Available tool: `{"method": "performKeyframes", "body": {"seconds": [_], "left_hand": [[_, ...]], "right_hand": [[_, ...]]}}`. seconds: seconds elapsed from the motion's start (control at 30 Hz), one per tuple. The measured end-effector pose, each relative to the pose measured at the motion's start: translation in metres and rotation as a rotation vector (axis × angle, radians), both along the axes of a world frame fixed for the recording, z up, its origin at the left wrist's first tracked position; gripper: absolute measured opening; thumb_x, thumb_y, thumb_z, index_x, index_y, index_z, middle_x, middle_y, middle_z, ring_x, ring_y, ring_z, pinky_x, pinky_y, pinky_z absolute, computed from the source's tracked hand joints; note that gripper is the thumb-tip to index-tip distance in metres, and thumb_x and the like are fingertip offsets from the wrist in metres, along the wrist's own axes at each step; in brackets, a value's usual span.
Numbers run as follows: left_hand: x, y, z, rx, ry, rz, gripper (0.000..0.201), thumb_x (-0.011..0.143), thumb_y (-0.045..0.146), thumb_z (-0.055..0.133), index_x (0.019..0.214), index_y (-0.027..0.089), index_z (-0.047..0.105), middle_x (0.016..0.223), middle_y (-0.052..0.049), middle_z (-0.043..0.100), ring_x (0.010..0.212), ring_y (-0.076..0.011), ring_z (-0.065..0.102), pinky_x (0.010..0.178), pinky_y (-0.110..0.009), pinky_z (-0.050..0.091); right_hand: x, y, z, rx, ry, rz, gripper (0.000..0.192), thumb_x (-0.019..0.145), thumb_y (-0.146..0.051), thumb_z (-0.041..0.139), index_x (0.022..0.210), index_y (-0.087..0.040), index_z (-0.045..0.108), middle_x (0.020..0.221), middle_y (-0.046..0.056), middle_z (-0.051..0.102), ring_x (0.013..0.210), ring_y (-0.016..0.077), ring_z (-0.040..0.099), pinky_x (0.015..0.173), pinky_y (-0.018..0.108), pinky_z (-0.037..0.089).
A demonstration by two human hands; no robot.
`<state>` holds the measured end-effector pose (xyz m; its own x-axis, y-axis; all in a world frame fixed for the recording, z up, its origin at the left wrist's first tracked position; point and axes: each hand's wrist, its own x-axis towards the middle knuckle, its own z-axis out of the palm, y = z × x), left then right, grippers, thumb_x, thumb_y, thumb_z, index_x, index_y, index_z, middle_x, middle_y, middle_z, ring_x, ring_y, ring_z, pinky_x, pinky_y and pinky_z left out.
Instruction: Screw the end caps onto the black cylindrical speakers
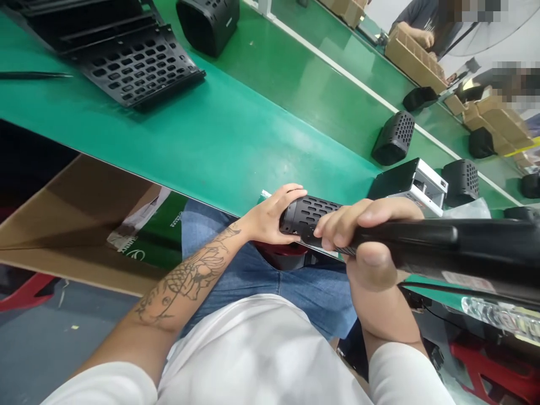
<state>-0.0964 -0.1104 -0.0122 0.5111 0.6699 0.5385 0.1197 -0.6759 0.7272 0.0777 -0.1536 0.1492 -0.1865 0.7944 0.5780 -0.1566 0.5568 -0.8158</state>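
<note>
Head view showed the left hand [270, 219] and right hand [367, 236], fingers wrapped around a long black slotted plastic housing [310, 216], steadying it over the lap beside the green tabletop [236, 135].

A left hand [272, 216] grips the far end of a slotted black housing [312, 216] as the right hand [367, 236] clasps a black tool [455, 247] beside a green conveyor [236, 129].
</note>
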Motion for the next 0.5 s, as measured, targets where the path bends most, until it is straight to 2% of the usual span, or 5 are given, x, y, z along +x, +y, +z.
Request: {"method": "performKeyframes", "body": {"seconds": [0.2, 0.5], "left_hand": [[0.001, -0.001, -0.003, -0.032, 0.016, 0.007, 0.102, 0.08, 0.039, 0.087, 0.165, 0.025, 0.031, 0.163, -0.022, 0.041, 0.155, -0.0373, 0.047, 0.127, -0.057, 0.046], [0.001, -0.001, -0.001, -0.064, 0.032, 0.014, 0.099, 0.078, 0.04, 0.088, 0.16, 0.026, 0.036, 0.158, -0.021, 0.045, 0.148, -0.0362, 0.054, 0.122, -0.055, 0.05]], "right_hand": [[-0.002, 0.003, -0.014, -0.063, -0.028, 0.014, 0.018, 0.092, -0.031, 0.083, 0.106, -0.03, 0.072, 0.069, -0.003, 0.07, 0.05, 0.019, 0.064, 0.055, 0.04, 0.063], [-0.002, 0.004, -0.015, -0.104, -0.06, 0.102, 0.02, 0.09, -0.028, 0.084, 0.101, -0.028, 0.068, 0.072, -0.005, 0.072, 0.053, 0.0165, 0.066, 0.061, 0.037, 0.064]]}}
